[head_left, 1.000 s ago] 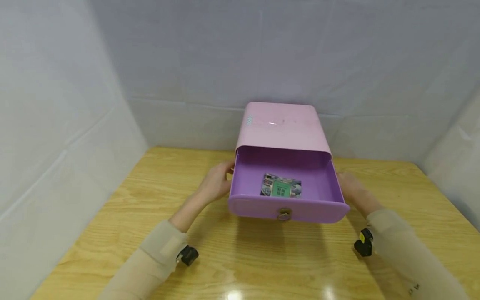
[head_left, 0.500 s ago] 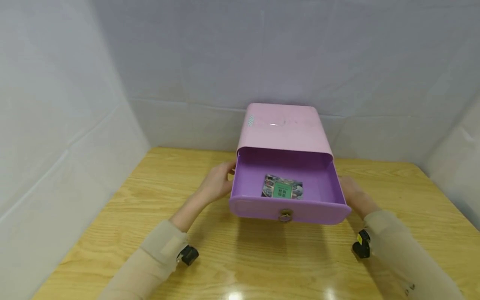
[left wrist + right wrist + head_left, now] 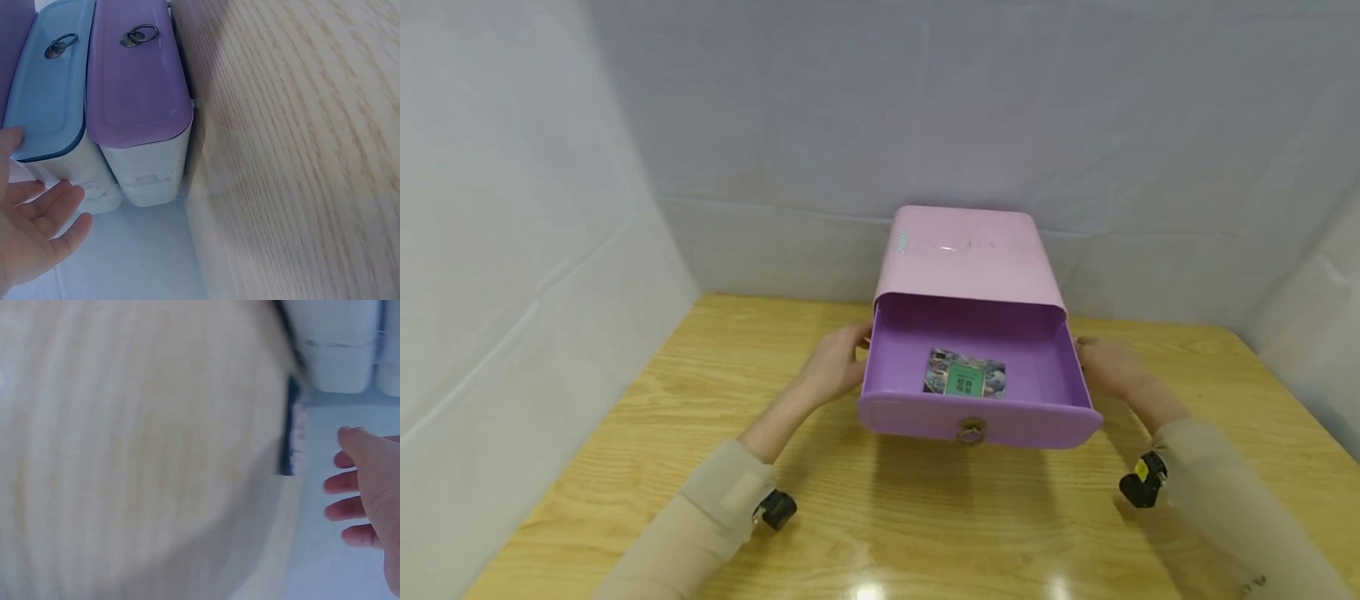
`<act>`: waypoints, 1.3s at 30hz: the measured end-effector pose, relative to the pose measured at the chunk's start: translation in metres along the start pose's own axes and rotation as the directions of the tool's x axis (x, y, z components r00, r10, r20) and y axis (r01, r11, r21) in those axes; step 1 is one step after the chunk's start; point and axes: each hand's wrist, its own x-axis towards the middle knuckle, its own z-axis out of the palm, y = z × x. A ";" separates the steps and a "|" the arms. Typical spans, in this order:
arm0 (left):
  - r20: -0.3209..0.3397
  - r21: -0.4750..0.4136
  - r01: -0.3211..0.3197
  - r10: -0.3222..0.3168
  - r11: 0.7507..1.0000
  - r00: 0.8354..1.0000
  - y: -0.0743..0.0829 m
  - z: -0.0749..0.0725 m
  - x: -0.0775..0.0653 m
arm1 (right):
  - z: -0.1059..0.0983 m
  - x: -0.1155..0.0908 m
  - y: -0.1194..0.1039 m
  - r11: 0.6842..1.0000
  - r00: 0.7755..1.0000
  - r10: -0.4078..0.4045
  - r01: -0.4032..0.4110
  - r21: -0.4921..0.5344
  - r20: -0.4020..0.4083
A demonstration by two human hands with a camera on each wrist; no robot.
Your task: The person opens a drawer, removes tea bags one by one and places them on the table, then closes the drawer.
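Drawer unit (image 3: 970,271), one, pink shell, three drawers. Stands toward the back of the surface (image 3: 925,517), fronts facing the person.

Upper drawer (image 3: 910,417), purple, metal ring pull (image 3: 972,432) at the middle of the front panel. Pulled well out, rear end inside the shell.

Packet (image 3: 964,377), one, flat, green label with printed characters on a dark, many-coloured pattern. Lies inside the upper drawer, just behind the front panel.

Blue drawer (image 3: 50,94), directly below the upper drawer. Pushed in; matching metal ring.

Lower drawer (image 3: 137,81), purple, beneath the blue drawer, next to the surface. Pushed in; matching metal ring.

Left hand (image 3: 831,364), at the left side of the drawer unit. Thumb at the corner of the blue drawer, seemingly touching; other fingers relaxed, slightly bent, beside the shell. Grips nothing.

Right hand (image 3: 1114,368), at the right side, blurred in the head view. Fingers loosely spread in the right wrist view, gripping nothing. Contact with the drawer unit: cannot tell.

Dark flat piece (image 3: 289,431), pale band along one side, on the surface near the right hand. Blurred, of unclear kind.

Sleeves (image 3: 703,504), pale beige, both arms.

Wrist cameras (image 3: 777,509), black, one per arm.

Cloth (image 3: 850,108), whitish, behind the surface and at both sides.
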 end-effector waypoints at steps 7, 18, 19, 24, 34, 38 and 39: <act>0.003 -0.014 0.005 -0.005 1.000 1.000 0.001 0.000 0.000 | -0.028 -0.006 0.004 0.992 1.000 -0.029 0.028 0.124 0.010; 0.004 -0.014 0.013 -0.013 1.000 1.000 0.000 -0.001 0.001 | -0.073 -0.020 -0.005 0.980 0.998 -0.047 0.053 0.191 -0.038; 0.006 -0.015 0.013 -0.013 1.000 1.000 0.000 -0.001 0.001 | -0.078 -0.021 -0.007 0.980 0.998 -0.049 0.057 0.190 -0.048; 0.009 -0.021 0.015 -0.015 1.000 1.000 0.001 -0.001 0.001 | -0.098 -0.026 -0.023 0.982 0.993 -0.082 0.095 0.163 -0.085; 0.009 -0.025 0.005 -0.004 1.000 1.000 0.000 0.000 0.000 | -0.128 -0.037 -0.054 0.978 0.969 -0.167 0.186 0.092 -0.181; 0.009 -0.026 0.005 -0.005 1.000 1.000 0.000 0.000 -0.001 | -0.141 -0.040 -0.064 0.970 0.944 -0.215 0.237 0.058 -0.250; 0.009 -0.024 0.009 -0.009 1.000 1.000 0.000 0.000 -0.001 | -0.143 -0.041 -0.067 0.966 0.934 -0.232 0.254 0.048 -0.272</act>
